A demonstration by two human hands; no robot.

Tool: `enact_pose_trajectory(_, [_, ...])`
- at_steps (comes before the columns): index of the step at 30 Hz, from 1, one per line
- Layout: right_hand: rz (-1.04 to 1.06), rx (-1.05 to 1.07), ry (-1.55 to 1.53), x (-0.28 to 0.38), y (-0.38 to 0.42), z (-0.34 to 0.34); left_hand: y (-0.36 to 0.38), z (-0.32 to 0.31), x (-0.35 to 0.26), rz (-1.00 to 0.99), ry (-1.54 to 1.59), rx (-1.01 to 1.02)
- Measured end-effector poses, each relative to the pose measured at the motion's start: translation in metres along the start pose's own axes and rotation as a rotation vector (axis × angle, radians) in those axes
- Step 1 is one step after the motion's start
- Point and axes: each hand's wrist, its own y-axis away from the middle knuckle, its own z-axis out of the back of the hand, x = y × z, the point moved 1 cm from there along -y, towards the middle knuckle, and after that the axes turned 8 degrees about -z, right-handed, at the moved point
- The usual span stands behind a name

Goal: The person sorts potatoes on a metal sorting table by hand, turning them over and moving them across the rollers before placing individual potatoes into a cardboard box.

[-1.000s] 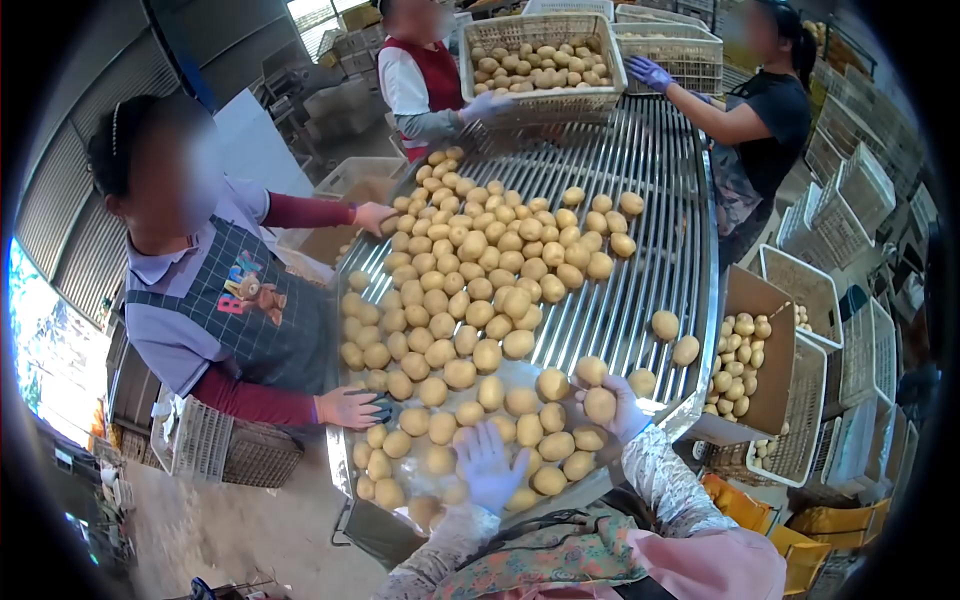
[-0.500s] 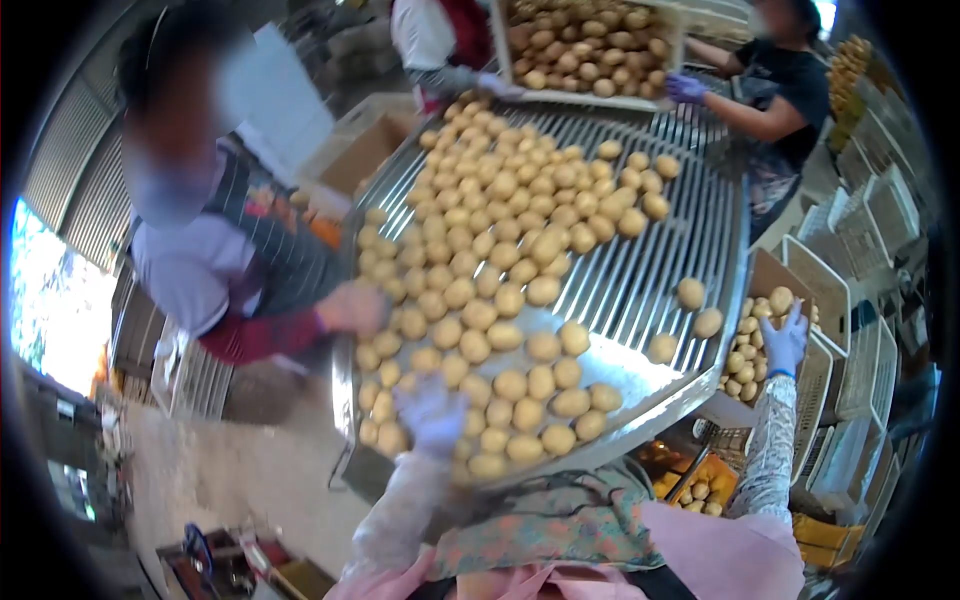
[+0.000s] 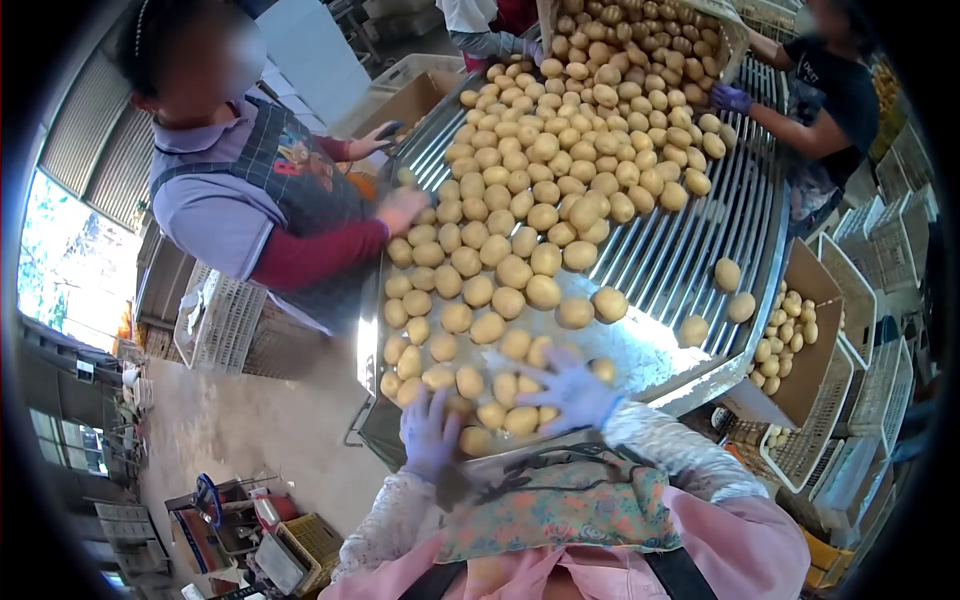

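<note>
Many round yellow-brown potatoes [image 3: 543,291] lie on a sorting table of metal bars with a smooth metal front [image 3: 640,355]. My left hand [image 3: 428,432], in a purple glove, has its fingers spread at the table's near left corner, touching the potatoes there. To its right, my right hand [image 3: 572,392], gloved the same way, reaches over the near potatoes with fingers spread. Neither hand is closed round a potato. At the far end, a crate [image 3: 735,45] is tipped and its potatoes run onto the bars.
A person [image 3: 290,180] stands at the left side with a hand on the potatoes. Two others hold the far crate. On the right are a cardboard box [image 3: 815,345] holding potatoes and stacked plastic crates [image 3: 885,370]. A cart with tools [image 3: 240,530] stands lower left.
The far crate has tipped and more potatoes cover the bars. My right hand has come from the right-hand box to the near potatoes. My left hand has moved slightly nearer the table's edge.
</note>
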Motion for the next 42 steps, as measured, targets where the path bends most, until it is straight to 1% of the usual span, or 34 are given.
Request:
enact_pose_trajectory(1, [0.152,-0.051,0.004,0.009,-0.014,-0.015,-0.01,-0.001,0.005,0.187,0.144,-0.119])
enact_pose_trajectory(2, [0.157,-0.049,0.001,0.022,-0.026,-0.017,-0.028,0.0,-0.006,0.233,0.084,-0.207])
enact_pose_trajectory(3, [0.182,0.016,0.032,0.034,-0.037,-0.018,-0.04,-0.011,-0.018,0.241,0.082,-0.209])
enact_pose_trajectory(5, [0.213,0.09,0.05,0.038,-0.04,-0.026,-0.051,-0.036,-0.037,0.108,-0.279,-0.048])
enact_pose_trajectory(6, [0.274,0.022,-0.074,0.021,-0.033,-0.028,-0.047,-0.04,-0.047,-0.004,-0.197,-0.098])
enact_pose_trajectory(7, [0.333,-0.043,-0.195,0.001,-0.025,-0.025,-0.046,-0.031,-0.045,0.006,-0.189,-0.103])
enact_pose_trajectory(8, [0.322,-0.144,-0.338,-0.018,-0.018,-0.007,-0.043,-0.017,-0.038,-0.088,-0.072,-0.027])
enact_pose_trajectory(9, [0.232,-0.139,-0.228,-0.032,-0.012,0.017,-0.04,-0.006,-0.031,-0.183,0.048,0.047])
enact_pose_trajectory(10, [0.147,-0.134,-0.118,-0.047,-0.009,0.041,-0.037,0.002,-0.023,-0.181,-0.009,-0.045])
enact_pose_trajectory(11, [0.026,-0.106,-0.194,-0.065,-0.009,0.055,-0.04,-0.008,-0.021,-0.178,0.0,-0.043])
enact_pose_trajectory(12, [-0.097,-0.08,-0.269,-0.079,-0.012,0.067,-0.046,-0.022,-0.014,-0.112,-0.023,-0.077])
enact_pose_trajectory(13, [-0.185,-0.268,-0.295,-0.085,-0.021,0.082,-0.051,-0.029,-0.011,-0.046,-0.049,-0.113])
enact_pose_trajectory(14, [-0.066,-0.496,0.134,-0.102,-0.033,0.092,-0.066,-0.023,-0.031,-0.082,-0.08,-0.118])
enact_pose_trajectory(15, [-0.263,-0.462,0.173,-0.124,-0.055,0.083,-0.079,-0.041,-0.047,-0.086,-0.049,-0.156])
enact_pose_trajectory(16, [-0.416,-0.305,0.18,-0.128,-0.072,0.083,-0.088,-0.061,-0.064,-0.088,-0.019,-0.188])
enact_pose_trajectory(17, [-0.418,-0.307,0.173,-0.127,-0.083,0.077,-0.098,-0.065,-0.089,-0.051,-0.02,-0.157])
enact_pose_trajectory(19, [-0.575,-0.169,0.214,-0.133,-0.105,0.062,-0.113,-0.062,-0.116,-0.022,-0.028,-0.139])
enact_pose_trajectory(20, [-0.622,-0.082,0.24,-0.132,-0.112,0.059,-0.113,-0.06,-0.124,-0.114,0.064,-0.137])
enact_pose_trajectory(21, [-0.628,-0.082,0.24,-0.131,-0.106,0.058,-0.109,-0.059,-0.129,-0.206,0.159,-0.13])
enact_pose_trajectory(22, [-0.605,0.011,0.18,-0.13,-0.095,0.055,-0.1,-0.056,-0.128,-0.303,0.227,-0.157])
enact_pose_trajectory(23, [-0.581,0.098,0.119,-0.126,-0.086,0.055,-0.094,-0.051,-0.121,-0.309,0.226,-0.157])
enact_pose_trajectory(24, [-0.589,0.088,0.12,-0.122,-0.074,0.056,-0.092,-0.046,-0.113,-0.358,0.283,-0.105])
enact_pose_trajectory(25, [-0.594,0.087,0.027,-0.112,-0.06,0.062,-0.092,-0.04,-0.106,-0.407,0.341,-0.051])
enact_pose_trajectory(26, [-0.598,0.094,-0.071,-0.1,-0.044,0.066,-0.101,-0.029,-0.1,-0.416,0.471,-0.129])
enact_pose_trajectory(27, [-0.604,0.1,-0.075,-0.087,-0.028,0.071,-0.114,-0.014,-0.099,-0.414,0.476,-0.121])
enact_pose_trajectory(29, [-0.601,-0.374,-0.433,-0.069,-0.001,0.082,-0.152,0.012,-0.098,-0.401,0.435,-0.068])
enact_pose_trajectory(31, [-0.62,-0.445,-0.673,-0.095,0.036,0.062,-0.196,-0.016,-0.092,-0.469,0.152,-0.303])
enact_pose_trajectory(33, [-0.657,-0.427,-0.637,-0.1,0.063,0.065,-0.251,-0.033,-0.091,-0.381,0.065,-0.331])
enact_pose_trajectory(35, [-0.85,-0.474,-0.916,-0.092,0.086,0.089,-0.302,-0.079,-0.078,-0.35,-0.127,-0.284])
enact_pose_trajectory(36, [-0.842,-0.549,-0.859,-0.1,0.105,0.088,-0.318,-0.064,-0.09,-0.38,-0.111,-0.279])
enact_pose_trajectory(38, [-0.872,-0.679,-0.848,-0.085,0.142,0.114,-0.335,-0.027,-0.109,-0.153,-0.071,0.23])
enact_pose_trajectory(39, [-0.895,-0.712,-0.827,-0.088,0.167,0.122,-0.339,-0.028,-0.11,-0.179,-0.067,0.237])
enact_pose_trajectory(41, [-1.008,-0.955,-0.285,-0.12,0.216,0.143,-0.344,-0.028,-0.106,-0.216,-0.067,0.224])
enact_pose_trajectory(42, [-1.128,-0.989,0.072,-0.137,0.234,0.159,-0.347,-0.023,-0.109,-0.211,-0.07,0.304])
